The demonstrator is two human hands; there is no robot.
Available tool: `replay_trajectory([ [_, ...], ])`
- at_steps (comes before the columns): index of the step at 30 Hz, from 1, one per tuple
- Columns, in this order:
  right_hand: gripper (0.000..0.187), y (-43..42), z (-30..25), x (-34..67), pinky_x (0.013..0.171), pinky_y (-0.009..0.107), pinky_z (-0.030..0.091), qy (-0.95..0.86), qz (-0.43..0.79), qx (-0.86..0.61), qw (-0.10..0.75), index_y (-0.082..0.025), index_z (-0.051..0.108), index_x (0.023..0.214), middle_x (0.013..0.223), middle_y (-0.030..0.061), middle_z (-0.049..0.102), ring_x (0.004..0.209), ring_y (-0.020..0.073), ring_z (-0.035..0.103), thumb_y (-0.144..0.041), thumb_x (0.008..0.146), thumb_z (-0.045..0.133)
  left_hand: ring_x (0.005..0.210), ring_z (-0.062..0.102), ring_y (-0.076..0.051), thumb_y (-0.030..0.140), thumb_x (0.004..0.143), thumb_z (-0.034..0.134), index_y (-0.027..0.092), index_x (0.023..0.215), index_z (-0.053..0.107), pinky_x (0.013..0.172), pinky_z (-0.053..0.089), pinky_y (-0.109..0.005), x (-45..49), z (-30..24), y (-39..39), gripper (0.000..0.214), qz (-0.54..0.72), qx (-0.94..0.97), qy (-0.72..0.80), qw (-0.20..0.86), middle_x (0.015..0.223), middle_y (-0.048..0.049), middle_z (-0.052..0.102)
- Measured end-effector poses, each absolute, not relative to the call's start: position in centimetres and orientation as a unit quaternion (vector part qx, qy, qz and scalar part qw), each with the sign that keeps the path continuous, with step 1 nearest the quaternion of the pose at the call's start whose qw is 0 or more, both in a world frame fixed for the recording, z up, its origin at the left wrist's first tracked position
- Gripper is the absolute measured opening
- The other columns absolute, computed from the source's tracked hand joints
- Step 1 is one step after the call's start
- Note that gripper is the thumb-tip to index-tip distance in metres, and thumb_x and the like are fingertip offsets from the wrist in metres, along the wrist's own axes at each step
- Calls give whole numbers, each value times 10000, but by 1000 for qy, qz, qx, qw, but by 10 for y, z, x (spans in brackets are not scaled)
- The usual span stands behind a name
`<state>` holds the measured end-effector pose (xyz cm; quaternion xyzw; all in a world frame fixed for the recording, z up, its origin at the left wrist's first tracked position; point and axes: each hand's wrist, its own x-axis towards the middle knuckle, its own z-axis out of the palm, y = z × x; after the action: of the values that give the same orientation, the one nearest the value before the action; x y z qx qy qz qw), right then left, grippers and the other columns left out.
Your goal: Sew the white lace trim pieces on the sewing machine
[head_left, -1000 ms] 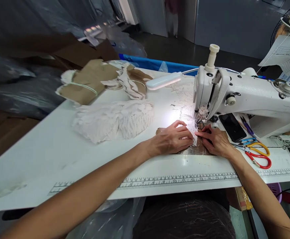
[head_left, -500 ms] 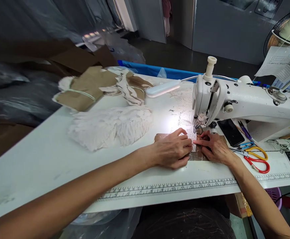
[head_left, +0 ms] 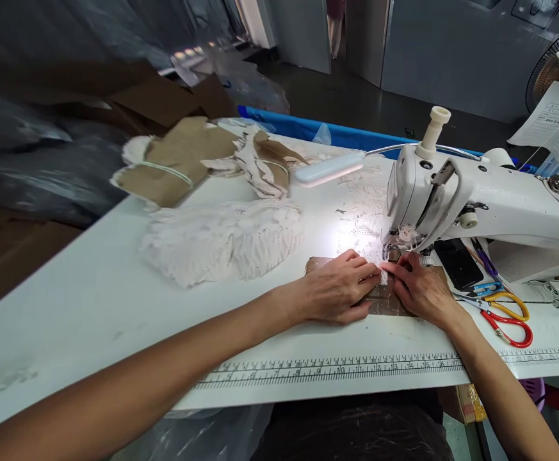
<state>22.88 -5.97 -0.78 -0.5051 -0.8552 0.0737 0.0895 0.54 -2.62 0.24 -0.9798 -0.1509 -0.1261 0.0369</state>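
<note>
Well, on the big white table [head_left: 116,320] sits a white sewing machine [head_left: 514,202]. The left hand [head_left: 339,288] and right hand [head_left: 421,288] rest just before it, fingers bent onto the white lace [head_left: 383,277]; I can't see if they pinch it. That lace lies between the fingertips, both hands about as near, its long side running toward the machine. Small black numbers [head_left: 378,371] along the table's front say 12, 13, 14.

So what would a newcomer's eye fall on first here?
Probably the white sewing machine at right, the left hand and right hand at a lace strip before it. Then the red-and-yellow-handled scissors right of the hands, and the white fabric heap to their left.
</note>
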Motion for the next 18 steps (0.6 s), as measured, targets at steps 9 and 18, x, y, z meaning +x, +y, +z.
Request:
replay_trajectory([
  [9,397,-65,-7,229,754,357,503,-863,50,-494,94,-288,545,1385,1092,118,573,925,250,552,-283,999,452,824,549,-231,346,906,452,119,1056,619,830,442,-404,3,-1,-21,320,-120,-978,-166,29,1028,-121,632],
  [18,364,-66,-7,229,767,365,520,-862,58,-496,83,-255,587,1338,1149,138,570,974,265,560,-272,995,467,933,601,-255,392,913,439,109,1178,576,907,431,-448,2,-4,-15,411,-121,-975,-186,-16,1198,-147,620],
])
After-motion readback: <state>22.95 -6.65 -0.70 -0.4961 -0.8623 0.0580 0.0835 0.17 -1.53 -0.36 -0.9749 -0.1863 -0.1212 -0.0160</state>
